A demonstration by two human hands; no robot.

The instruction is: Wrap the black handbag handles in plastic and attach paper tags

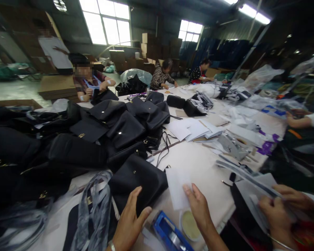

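Sheet (pixel 177 186) pinched in right grip (pixel 199 205); left grip (pixel 131 218) spread, empty, contact with black bag (pixel 138 176) unclear.

Work surface: you have a long, pale-topped table (pixel 209 167) in front of you, bare across a patch at its middle. Left side: a heap of black bags (pixel 125 129) covers the top, overlapping. Near you, one black bag (pixel 138 177) lies at the heap's edge; beside it, straps in clear plastic (pixel 95 204). At your near edge: a blue tape dispenser (pixel 170 232), just beside a round tub (pixel 189 225) with yellowish contents. Beyond the bare patch: loose white sheets (pixel 196 129), fanned and overlapping. Right of these, purple pieces (pixel 268 146) lie near the table's edge. Farther off: a black pouch (pixel 176 101).
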